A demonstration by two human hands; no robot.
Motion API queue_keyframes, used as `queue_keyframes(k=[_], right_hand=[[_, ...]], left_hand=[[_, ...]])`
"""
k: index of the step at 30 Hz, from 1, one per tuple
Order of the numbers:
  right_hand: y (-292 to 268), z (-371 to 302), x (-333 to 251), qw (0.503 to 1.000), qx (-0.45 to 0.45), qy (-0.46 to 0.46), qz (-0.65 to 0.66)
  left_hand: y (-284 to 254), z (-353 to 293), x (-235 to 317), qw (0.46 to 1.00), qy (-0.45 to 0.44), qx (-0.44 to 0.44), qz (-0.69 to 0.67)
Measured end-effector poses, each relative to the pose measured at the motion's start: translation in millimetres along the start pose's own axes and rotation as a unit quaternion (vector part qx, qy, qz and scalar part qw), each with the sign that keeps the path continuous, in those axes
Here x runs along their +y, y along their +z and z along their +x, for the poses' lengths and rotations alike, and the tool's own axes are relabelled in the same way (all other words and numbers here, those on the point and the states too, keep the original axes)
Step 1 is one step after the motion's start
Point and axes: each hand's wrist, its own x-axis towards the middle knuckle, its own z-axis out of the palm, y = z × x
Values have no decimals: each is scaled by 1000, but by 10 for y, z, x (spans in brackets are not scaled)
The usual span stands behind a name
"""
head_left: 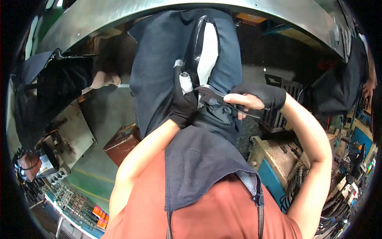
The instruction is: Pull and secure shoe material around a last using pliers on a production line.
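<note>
A glossy black shoe upper (193,49) lies lengthwise on my apron-covered lap, its white underside (209,51) facing up and toe pointing away. My left hand (184,97), in a black fingerless glove with white wrapping on the fingertips, is closed around its near end. In my right hand (254,99), also gloved in black with bare fingertips, I grip a pincer-like hand tool (248,112) with dark handles. Its curved metal head touches or nearly touches the near end of the shoe. My left hand partly hides the contact.
A metal bench edge (159,8) curves across the far side. To the left is a brown box (121,145) on the floor; to the right, a worn wooden-topped stand (274,155) and a dark slatted crate (278,103). People sit nearby on both sides.
</note>
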Motion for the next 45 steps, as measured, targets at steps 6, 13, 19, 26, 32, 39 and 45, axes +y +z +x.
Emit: queue_keyframes(k=[6, 13, 19, 26, 32, 39, 45], right_hand=[[-101, -383, -572, 811, 182, -40, -555], [968, -173, -796, 748, 227, -409, -472], [439, 106, -93, 926, 270, -181, -194], [230, -54, -149, 938, 296, -138, -116], [371, 113, -212, 888, 384, -174, -184], [31, -342, -128, 912, 338, -146, -180], [376, -364, -666, 782, 379, -331, -369]], left_hand=[[-391, 185, 536, 952, 205, 174, -144], [-574, 277, 427, 940, 200, 147, -235], [-1268, 256, 528, 920, 296, -71, -245], [-1155, 268, 906, 772, 7, -174, -611], [-795, 354, 814, 827, 25, -38, -561], [-964, 254, 959, 910, 217, 142, -324], [-1133, 47, 634, 928, 136, -224, -265]])
